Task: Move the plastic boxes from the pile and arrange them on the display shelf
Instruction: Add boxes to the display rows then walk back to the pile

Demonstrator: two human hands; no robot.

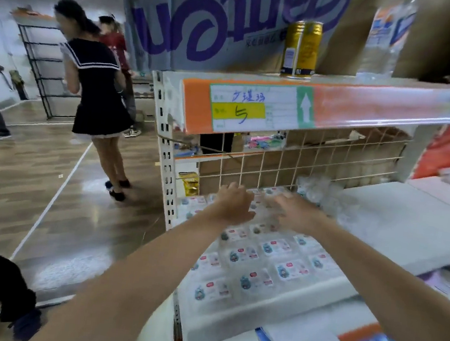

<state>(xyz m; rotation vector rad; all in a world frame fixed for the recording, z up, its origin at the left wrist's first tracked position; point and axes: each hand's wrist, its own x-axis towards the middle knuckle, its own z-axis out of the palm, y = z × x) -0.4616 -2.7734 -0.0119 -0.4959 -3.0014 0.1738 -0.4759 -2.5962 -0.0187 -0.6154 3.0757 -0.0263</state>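
I have both hands on the boxes [248, 254] laid against the grid [303, 162]: left hand [235, 205] curled over one, right hand [294, 214] too blurred to tell. A careless shove could scatter the rows.

A price tag [253, 110] on the orange shelf edge [365, 108] carries blue handwriting, with a figure resembling "5" on its yellow band and a white up-arrow [305, 106] on green at its right end. The handwritten line above is illegible. Large purple lettering on the carton [221, 21] overhead hangs upside down, unreadable. Labels on the boxes [264, 256] are too blurred to read.
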